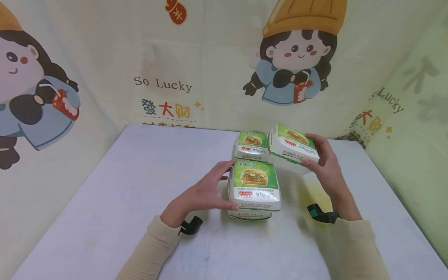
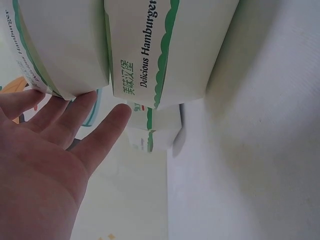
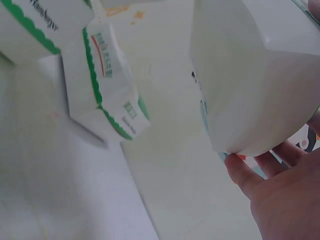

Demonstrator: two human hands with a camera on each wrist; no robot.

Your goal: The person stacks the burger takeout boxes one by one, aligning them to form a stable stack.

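Creased cloth [image 1: 217, 89] printed with cartoon figures [image 1: 297, 70] hangs behind a smooth, pale worktop [image 1: 168, 167]. The left hand [image 1: 204, 192] is clamped at the side of the upper burger box [image 1: 255, 186], glossy, green-scalloped card, over a lower box [image 1: 250, 215]. The right hand [image 1: 327, 167] pinches a tilted, raised box [image 1: 293, 144] just beside the squat rear box [image 1: 251, 147].

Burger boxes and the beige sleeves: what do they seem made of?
Burger boxes: probably coated paperboard, lightly glossy, judging by crisp folded edges and sheen over the print. Beige sleeves: likely soft matte fabric, given gentle wrinkles; fibre unclear.
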